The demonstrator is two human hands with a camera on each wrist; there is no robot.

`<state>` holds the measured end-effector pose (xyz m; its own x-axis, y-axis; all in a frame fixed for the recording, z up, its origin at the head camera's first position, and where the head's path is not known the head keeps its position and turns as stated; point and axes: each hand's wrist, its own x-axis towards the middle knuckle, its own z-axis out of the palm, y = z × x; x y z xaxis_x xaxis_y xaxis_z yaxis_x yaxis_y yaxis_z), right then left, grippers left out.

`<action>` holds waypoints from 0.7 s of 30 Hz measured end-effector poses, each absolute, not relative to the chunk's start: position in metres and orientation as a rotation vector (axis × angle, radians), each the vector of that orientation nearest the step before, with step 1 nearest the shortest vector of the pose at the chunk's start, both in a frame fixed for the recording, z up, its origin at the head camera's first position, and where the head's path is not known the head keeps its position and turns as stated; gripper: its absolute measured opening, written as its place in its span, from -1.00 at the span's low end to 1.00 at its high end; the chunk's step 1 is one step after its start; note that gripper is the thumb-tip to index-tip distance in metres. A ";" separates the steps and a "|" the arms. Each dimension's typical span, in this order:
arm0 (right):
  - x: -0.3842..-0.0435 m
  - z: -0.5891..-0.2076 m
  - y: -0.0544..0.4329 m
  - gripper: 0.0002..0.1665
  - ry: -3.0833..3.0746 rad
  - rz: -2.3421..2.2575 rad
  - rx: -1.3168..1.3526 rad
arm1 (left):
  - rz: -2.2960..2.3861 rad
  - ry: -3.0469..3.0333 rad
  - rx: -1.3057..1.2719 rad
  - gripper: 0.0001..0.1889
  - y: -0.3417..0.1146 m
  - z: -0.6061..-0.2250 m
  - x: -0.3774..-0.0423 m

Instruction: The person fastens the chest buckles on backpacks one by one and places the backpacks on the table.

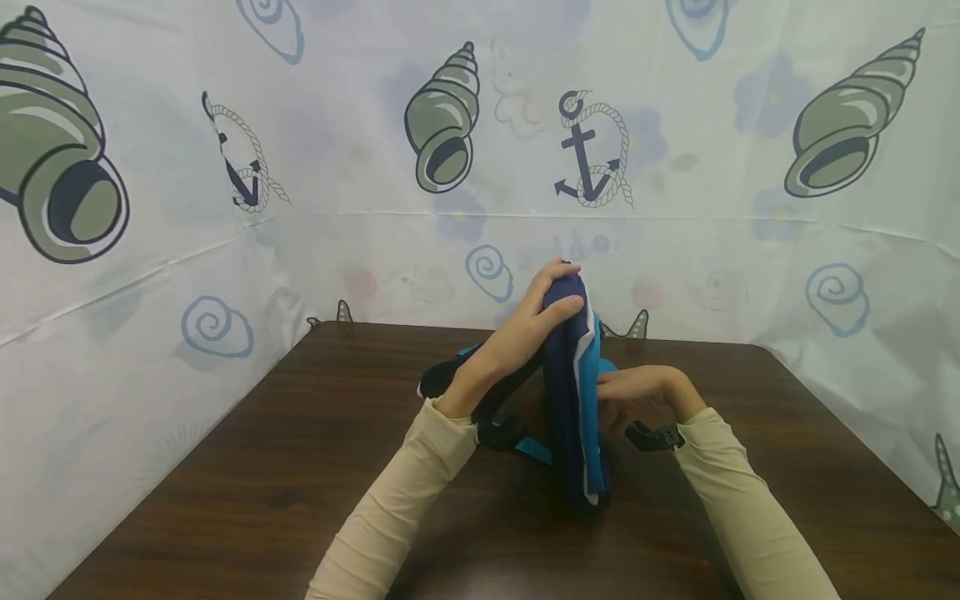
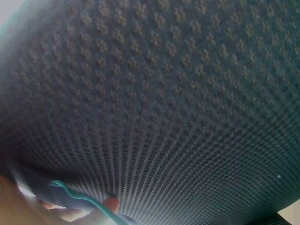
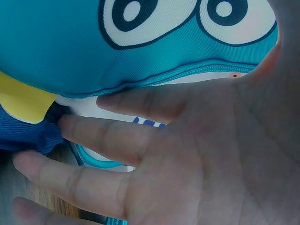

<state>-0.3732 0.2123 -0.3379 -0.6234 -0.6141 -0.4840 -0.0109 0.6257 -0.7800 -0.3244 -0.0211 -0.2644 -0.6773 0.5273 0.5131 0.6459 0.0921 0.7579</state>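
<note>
A navy and blue child's backpack (image 1: 566,400) stands upright on the table, seen edge-on in the head view. My left hand (image 1: 521,333) grips its top, thumb on the near side and fingers over the far side. The backpack's dark mesh back panel (image 2: 154,93) fills the left wrist view, with a teal cord (image 2: 86,197) beside the fingers. On the other side, my right hand (image 1: 637,390) reaches to the front, fingers straight and spread. In the right wrist view, one fingertip (image 3: 110,101) touches just under the zipper (image 3: 187,70), below printed cartoon eyes (image 3: 227,18).
Dark shoulder straps (image 1: 442,377) stick out to the left of the backpack. Below them, a blue strap end (image 1: 534,450) hangs near the brown wooden table (image 1: 300,483). A white curtain (image 1: 337,150) printed with shells and anchors surrounds the table's back and sides.
</note>
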 end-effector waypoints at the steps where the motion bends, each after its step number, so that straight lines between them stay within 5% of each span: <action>1: -0.374 -0.339 0.213 -0.16 2.066 -0.974 -0.503 | -1.655 -2.240 -1.208 -0.39 -0.021 -0.265 -0.324; 21: -0.374 -0.338 0.212 -0.10 2.070 -1.015 -0.435 | -1.649 -2.251 -1.201 -0.39 -0.023 -0.264 -0.324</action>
<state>-0.3738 0.2121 -0.3384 -0.6413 -0.5873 -0.4938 0.0306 0.6235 -0.7812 -0.3235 -0.0226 -0.2640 -0.6831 0.5278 0.5048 0.6403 0.1004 0.7615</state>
